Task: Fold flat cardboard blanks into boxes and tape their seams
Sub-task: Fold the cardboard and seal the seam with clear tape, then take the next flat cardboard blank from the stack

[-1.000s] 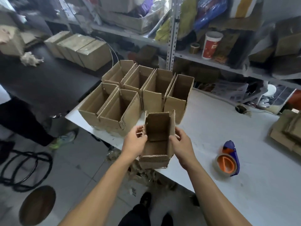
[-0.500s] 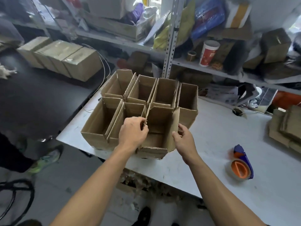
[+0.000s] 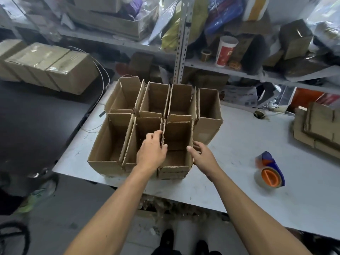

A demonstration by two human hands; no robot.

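Seven open corrugated cardboard boxes (image 3: 127,96) stand clustered on the table (image 3: 239,181). The left hand (image 3: 151,153) pinches the nearest box (image 3: 176,140); the right hand (image 3: 201,155), fingers relaxed, touches its side.

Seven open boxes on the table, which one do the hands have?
The front-row box at the right end: left hand grips its left wall, right hand touches its right wall. The other six stand untouched.

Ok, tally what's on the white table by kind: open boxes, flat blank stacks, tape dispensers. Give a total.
Open folded boxes: 7, four in the back row, three in the front row
Stacks of flat blanks: 1
Tape dispensers: 1
Total: 9
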